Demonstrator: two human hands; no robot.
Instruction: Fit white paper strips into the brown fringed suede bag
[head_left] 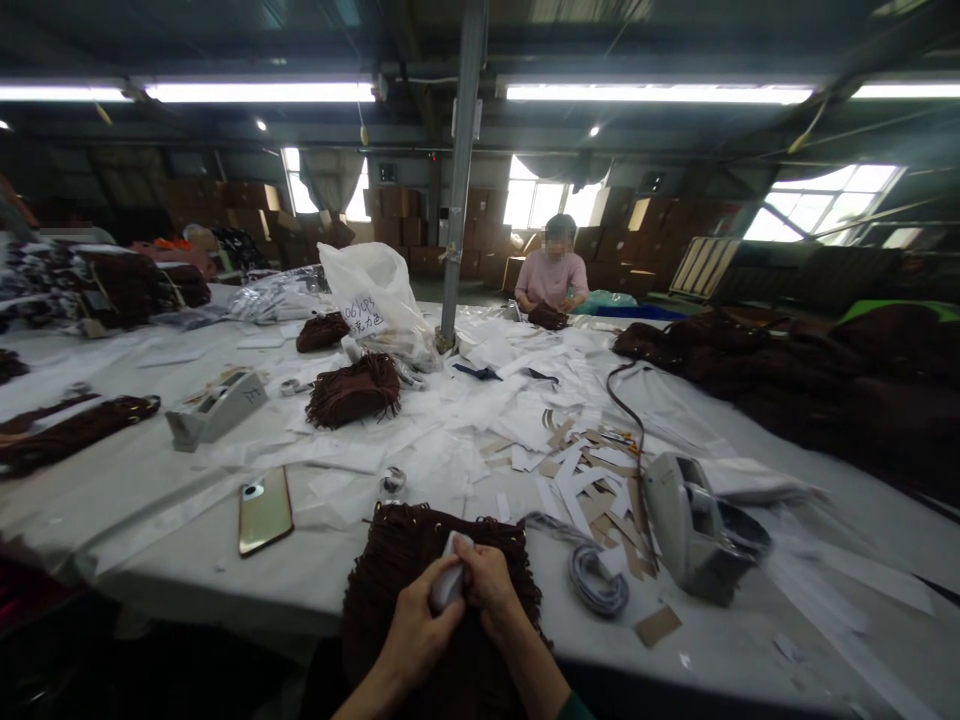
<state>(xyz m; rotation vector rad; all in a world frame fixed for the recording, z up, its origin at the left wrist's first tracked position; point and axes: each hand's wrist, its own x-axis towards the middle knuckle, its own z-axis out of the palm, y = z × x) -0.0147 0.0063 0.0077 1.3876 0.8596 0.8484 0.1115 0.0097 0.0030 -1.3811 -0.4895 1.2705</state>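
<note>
Left hand (420,618): is clamped around the white wad (448,588).
Right hand (486,580): is pinched on the wad's upper end.
Wad: is held over the fringed bag (379,575).
Bag: is laid at the table's (187,545) near edge.
Phone (265,512): is set left of the bag.
Cord (598,604): is coiled to its right.

Gold rectangular phone (266,510) lies at 10 o'clock from the brown fringed bag (386,580); grey round coil (585,592) at 3 o'clock.

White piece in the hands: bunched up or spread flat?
Bunched up: the white piece is a compact lump between left hand and right hand.
</note>
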